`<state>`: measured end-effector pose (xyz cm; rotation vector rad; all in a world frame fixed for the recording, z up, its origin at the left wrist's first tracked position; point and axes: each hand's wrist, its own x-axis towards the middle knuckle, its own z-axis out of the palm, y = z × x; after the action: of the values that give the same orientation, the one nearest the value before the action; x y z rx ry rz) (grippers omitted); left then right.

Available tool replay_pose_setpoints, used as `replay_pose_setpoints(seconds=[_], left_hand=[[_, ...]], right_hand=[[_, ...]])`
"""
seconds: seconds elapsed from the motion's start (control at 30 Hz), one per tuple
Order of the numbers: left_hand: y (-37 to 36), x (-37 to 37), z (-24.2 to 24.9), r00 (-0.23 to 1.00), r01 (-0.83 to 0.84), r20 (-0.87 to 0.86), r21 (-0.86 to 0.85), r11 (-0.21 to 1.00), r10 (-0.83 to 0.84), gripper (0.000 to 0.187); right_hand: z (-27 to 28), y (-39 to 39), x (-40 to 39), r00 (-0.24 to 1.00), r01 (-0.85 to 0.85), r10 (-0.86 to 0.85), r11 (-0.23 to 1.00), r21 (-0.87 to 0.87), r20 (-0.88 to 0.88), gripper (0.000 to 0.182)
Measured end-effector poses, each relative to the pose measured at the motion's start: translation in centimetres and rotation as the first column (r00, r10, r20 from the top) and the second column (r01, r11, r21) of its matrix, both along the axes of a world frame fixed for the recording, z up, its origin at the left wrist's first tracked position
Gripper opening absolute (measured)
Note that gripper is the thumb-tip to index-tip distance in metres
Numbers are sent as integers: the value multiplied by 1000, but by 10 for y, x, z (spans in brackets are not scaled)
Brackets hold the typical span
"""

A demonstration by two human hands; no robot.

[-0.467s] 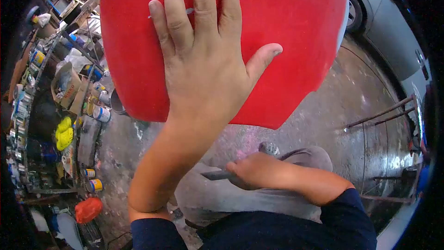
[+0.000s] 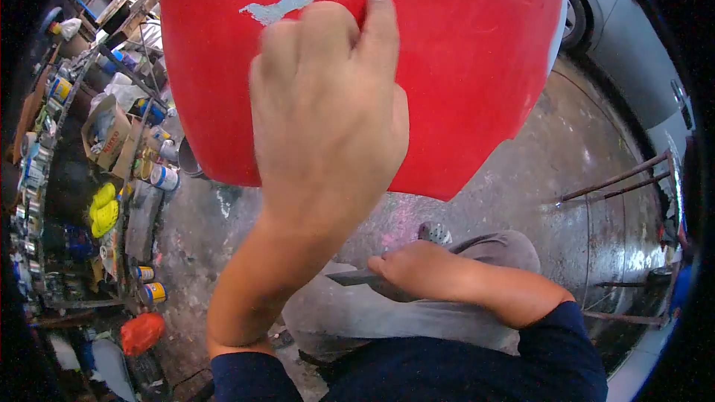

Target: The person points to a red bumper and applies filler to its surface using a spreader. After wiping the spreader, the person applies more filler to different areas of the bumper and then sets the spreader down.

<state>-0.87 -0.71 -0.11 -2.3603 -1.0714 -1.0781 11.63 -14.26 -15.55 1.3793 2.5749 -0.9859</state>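
A large red body panel (image 2: 462, 67) fills the top of the view. It bears a grey filler patch (image 2: 275, 9) near its upper left. My left hand (image 2: 328, 112) is against the panel with its fingers curled in, one fingertip pressing just right of the patch. It holds nothing. My right hand (image 2: 417, 268) rests low on my grey-trousered knee. It is closed around a flat, dark-bladed scraper (image 2: 350, 278) that points left.
Shelves of paint cans (image 2: 153, 177), boxes and yellow items (image 2: 104, 212) crowd the left. A red bag (image 2: 141, 333) lies on the stained concrete floor (image 2: 566, 149). A grey car (image 2: 625, 37) stands at the upper right, with a metal rack (image 2: 618, 179) below it.
My left hand has gone from flat with spread fingers to curled, which uncovers the grey patch. The right hand has barely moved.
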Motion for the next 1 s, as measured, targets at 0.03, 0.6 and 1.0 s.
replay_pose_setpoints(seconds=[0.03,0.6,1.0], left_hand=[[-2,1,6,1000,26,-6,-54,998,-27,60],[-5,14,45,981,-57,-194,-352,934,-13,67],[-16,-26,3,978,-207,-82,-414,887,190,77]], right_hand=[[1,0,-1,1000,1,0,1000,-10,7,21],[1,8,-2,997,-29,28,1000,11,70,19],[-7,10,-2,996,-73,69,995,72,56,15]])
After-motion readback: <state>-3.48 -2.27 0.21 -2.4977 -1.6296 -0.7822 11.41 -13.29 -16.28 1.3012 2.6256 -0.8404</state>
